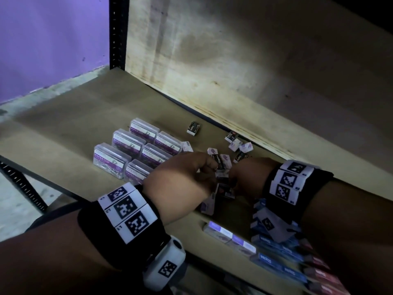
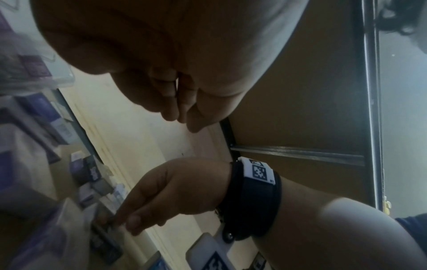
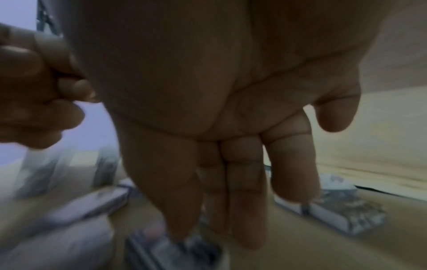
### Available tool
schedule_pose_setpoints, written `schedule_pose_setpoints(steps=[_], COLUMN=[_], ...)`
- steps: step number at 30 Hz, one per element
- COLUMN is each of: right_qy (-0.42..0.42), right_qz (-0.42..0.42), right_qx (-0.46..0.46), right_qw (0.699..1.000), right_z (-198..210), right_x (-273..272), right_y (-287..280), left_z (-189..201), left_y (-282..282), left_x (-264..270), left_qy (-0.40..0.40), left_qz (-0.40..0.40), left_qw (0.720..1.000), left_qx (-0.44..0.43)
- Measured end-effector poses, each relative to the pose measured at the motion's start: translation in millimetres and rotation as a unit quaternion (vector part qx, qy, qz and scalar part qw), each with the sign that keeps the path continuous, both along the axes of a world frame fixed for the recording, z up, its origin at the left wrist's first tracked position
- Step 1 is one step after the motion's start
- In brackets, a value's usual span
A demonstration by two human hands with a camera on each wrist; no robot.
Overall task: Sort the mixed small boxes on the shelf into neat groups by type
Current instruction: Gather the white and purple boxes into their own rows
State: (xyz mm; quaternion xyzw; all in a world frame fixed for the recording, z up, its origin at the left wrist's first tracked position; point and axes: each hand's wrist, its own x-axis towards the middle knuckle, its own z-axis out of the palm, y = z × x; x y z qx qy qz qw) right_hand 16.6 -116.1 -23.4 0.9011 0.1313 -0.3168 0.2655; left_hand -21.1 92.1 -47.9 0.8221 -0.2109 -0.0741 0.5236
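Left hand (image 1: 180, 177), fingers curled, pinched a small black cardboard staples box (image 1: 220, 162) mid-shelf; right hand (image 1: 247, 173) reached open-fingered into scattered boxes. Light, stiff, crushable: best gripped by its long sides.

The head view is dim overall, with one soft pool of light falling on the wooden back panel (image 1: 212, 60) and fading toward the dark upper right corner. The shelf (image 1: 63, 124) lies in muted shade, and the clear paper clip boxes (image 1: 136, 152) catch faint highlights. The staple boxes (image 1: 282, 252) at the lower right are smeared by motion blur. Straight lines bow toward the frame edges. In the left wrist view the left hand (image 2: 161, 64) is a dark, soft mass close to the lens, and boxes at the left edge are badly blurred. The right wrist view is murky and out of focus, the right hand (image 3: 219, 109) filling it in shadow.
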Motion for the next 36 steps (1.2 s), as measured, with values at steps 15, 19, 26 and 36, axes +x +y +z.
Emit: schedule_pose_setpoints(steps=[15,19,26,36], right_qy=[-0.152,-0.120,-0.116,-0.095], right_qz=[-0.052,-0.069,-0.044,-0.086], right_qx=[0.042,0.084,0.117,0.054], right_qw=[0.986,0.987,0.985,0.990], right_z=[-13.9,-14.3,-19.9,8.6], right_x=[44.8,47.7,35.1,46.6], right_y=[28.7,24.7,35.0,1.4], left_z=[-1.9,-2.8,-2.6,-10.5], left_y=[11.7,14.3,14.4,15.5], left_x=[10.0,9.6,11.8,14.0], left_qy=[-0.097,-0.093,-0.082,-0.081], left_qz=[0.074,0.081,0.073,0.082], left_qw=[0.992,0.992,0.994,0.992], left_qx=[0.021,0.004,-0.002,0.043])
